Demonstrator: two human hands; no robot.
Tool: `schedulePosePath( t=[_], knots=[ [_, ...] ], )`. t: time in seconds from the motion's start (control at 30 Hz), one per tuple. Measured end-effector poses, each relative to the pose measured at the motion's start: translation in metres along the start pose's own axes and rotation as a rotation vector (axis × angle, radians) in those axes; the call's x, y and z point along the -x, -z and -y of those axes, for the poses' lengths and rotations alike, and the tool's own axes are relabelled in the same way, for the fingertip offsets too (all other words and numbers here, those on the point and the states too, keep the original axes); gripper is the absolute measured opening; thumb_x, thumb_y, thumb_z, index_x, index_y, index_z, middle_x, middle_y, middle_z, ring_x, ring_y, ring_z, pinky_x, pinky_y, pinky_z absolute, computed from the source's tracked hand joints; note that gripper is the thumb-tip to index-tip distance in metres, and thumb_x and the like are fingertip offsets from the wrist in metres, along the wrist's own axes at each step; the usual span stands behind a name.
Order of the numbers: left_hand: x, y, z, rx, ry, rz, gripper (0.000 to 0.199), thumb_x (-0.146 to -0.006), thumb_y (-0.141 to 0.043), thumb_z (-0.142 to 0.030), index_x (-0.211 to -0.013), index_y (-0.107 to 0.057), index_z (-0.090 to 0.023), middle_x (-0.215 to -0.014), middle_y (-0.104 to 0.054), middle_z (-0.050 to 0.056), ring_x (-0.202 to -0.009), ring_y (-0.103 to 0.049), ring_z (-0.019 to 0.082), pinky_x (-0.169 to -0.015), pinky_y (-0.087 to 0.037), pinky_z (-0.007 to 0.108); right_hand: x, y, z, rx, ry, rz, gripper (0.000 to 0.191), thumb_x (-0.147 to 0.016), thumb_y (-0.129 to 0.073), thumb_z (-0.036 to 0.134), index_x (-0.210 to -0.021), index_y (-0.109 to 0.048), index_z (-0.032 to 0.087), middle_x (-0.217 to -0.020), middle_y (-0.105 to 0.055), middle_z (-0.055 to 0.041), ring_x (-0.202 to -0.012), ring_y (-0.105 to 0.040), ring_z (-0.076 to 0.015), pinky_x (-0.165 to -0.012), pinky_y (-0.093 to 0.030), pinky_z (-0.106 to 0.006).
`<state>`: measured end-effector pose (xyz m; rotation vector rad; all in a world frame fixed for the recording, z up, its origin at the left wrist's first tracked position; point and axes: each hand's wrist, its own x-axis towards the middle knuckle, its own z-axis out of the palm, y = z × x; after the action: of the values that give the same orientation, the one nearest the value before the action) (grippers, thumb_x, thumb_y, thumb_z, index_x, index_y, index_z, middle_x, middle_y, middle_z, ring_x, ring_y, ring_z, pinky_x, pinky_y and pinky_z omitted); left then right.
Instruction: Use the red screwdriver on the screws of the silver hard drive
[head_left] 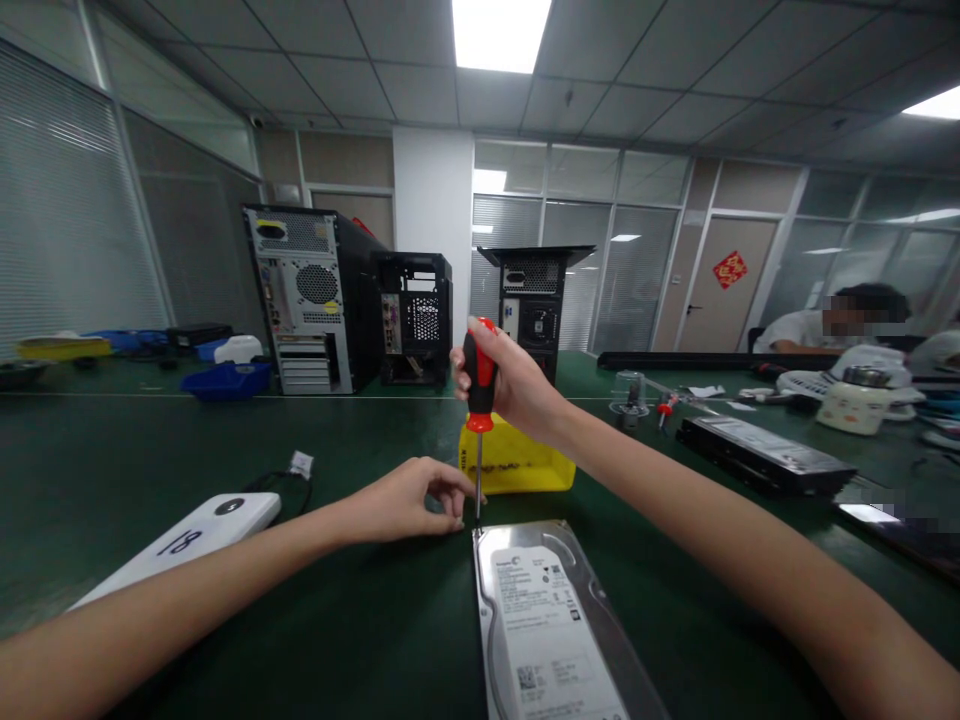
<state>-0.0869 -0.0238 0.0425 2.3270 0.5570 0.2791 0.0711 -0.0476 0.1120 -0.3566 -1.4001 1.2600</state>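
Observation:
A hard drive (551, 625) lies label up on the green table in front of me. My right hand (504, 365) is wrapped round the red and black handle of a screwdriver (480, 395), held upright. Its shaft points down, and the tip meets the drive's far left corner. Beside that corner is my left hand (424, 497), its thumb and forefinger apart near the lower shaft. I see nothing held in it, though the shaft partly hides the fingertips. Just behind both hands stands a yellow bin (532, 468) with small dark pieces inside.
Computer cases (315, 300) line the table's back. At left lie a white device marked 18 (202, 535) and a blue bin (225, 380). On the right are another drive-like metal unit (765, 455), a clear container (628, 395) and a jar (855, 402). A person (802, 330) sits beyond.

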Motion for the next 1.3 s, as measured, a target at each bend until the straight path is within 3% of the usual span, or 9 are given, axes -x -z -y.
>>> schedulePosePath(
  t=[0.2,0.37,0.63,0.77,0.93,1.03,1.17,1.3],
  knots=[
    [0.001,-0.001,0.003,0.005,0.024,-0.029,0.034,-0.073,-0.061,-0.018,-0.106,-0.063,-0.012,-0.084,-0.064,0.002,-0.078,-0.060,0.015,-0.073,-0.049,0.025,0.001,0.002,0.001,0.020,0.023,-0.098,0.027,-0.073,-0.067,0.031,-0.085,-0.047,0.019,-0.077,-0.057,0.0021,-0.061,-0.055,-0.0084,-0.054,-0.050,-0.021],
    [0.001,-0.002,-0.002,-0.043,0.000,-0.038,0.032,-0.072,-0.058,-0.012,-0.104,-0.063,-0.011,-0.081,-0.062,0.002,-0.074,-0.059,0.014,-0.070,-0.048,0.023,0.001,0.005,0.002,-0.034,-0.020,0.004,0.024,-0.079,-0.057,0.036,-0.096,-0.053,0.019,-0.083,-0.059,-0.0005,-0.068,-0.058,-0.0115,-0.062,-0.054,-0.026],
    [0.002,-0.004,-0.003,-0.125,-0.062,-0.074,0.028,-0.075,-0.054,-0.012,-0.101,-0.065,-0.014,-0.084,-0.062,0.001,-0.077,-0.059,0.014,-0.072,-0.047,0.023,-0.001,0.000,-0.003,0.037,0.056,-0.053,0.022,-0.076,-0.065,0.030,-0.084,-0.047,0.020,-0.071,-0.056,0.0044,-0.053,-0.050,-0.0060,-0.049,-0.046,-0.018],
    [0.004,-0.004,-0.008,-0.124,-0.061,-0.082,0.026,-0.076,-0.056,-0.015,-0.100,-0.065,-0.015,-0.089,-0.064,0.003,-0.084,-0.060,0.016,-0.077,-0.047,0.025,0.000,0.003,0.000,0.014,0.005,-0.071,0.015,-0.082,-0.056,0.031,-0.088,-0.053,0.018,-0.075,-0.059,0.0008,-0.061,-0.057,-0.0096,-0.057,-0.052,-0.022],
    [0.004,-0.002,-0.011,-0.113,-0.054,-0.076,0.027,-0.079,-0.056,-0.019,-0.105,-0.064,-0.017,-0.096,-0.067,0.003,-0.090,-0.061,0.017,-0.082,-0.046,0.026,0.002,0.004,0.000,-0.044,-0.027,0.018,0.027,-0.090,-0.041,0.036,-0.103,-0.055,0.017,-0.088,-0.062,-0.0029,-0.069,-0.060,-0.0117,-0.067,-0.054,-0.027],
    [0.002,-0.001,-0.009,-0.136,-0.052,-0.104,0.026,-0.079,-0.057,-0.022,-0.103,-0.064,-0.017,-0.095,-0.067,0.002,-0.090,-0.061,0.017,-0.081,-0.046,0.027,0.001,0.001,-0.003,-0.006,-0.014,-0.016,0.026,-0.086,-0.048,0.040,-0.101,-0.050,0.020,-0.087,-0.062,-0.0014,-0.066,-0.059,-0.0109,-0.060,-0.053,-0.024],
    [0.001,-0.001,-0.005,-0.141,-0.038,-0.130,0.024,-0.079,-0.058,-0.024,-0.100,-0.065,-0.017,-0.091,-0.067,0.001,-0.087,-0.061,0.017,-0.078,-0.047,0.026,0.002,-0.001,-0.005,0.034,0.038,-0.065,0.033,-0.074,-0.067,0.030,-0.098,-0.045,0.022,-0.081,-0.061,0.0024,-0.061,-0.056,-0.0087,-0.054,-0.050,-0.020],
    [0.001,-0.001,-0.005,-0.132,-0.038,-0.131,0.024,-0.079,-0.059,-0.026,-0.099,-0.065,-0.016,-0.090,-0.067,0.002,-0.085,-0.061,0.017,-0.077,-0.047,0.026,0.003,-0.001,-0.002,0.024,0.008,-0.075,0.029,-0.073,-0.068,0.030,-0.092,-0.047,0.021,-0.076,-0.060,0.0028,-0.060,-0.057,-0.0090,-0.055,-0.051,-0.021]
  ],
)
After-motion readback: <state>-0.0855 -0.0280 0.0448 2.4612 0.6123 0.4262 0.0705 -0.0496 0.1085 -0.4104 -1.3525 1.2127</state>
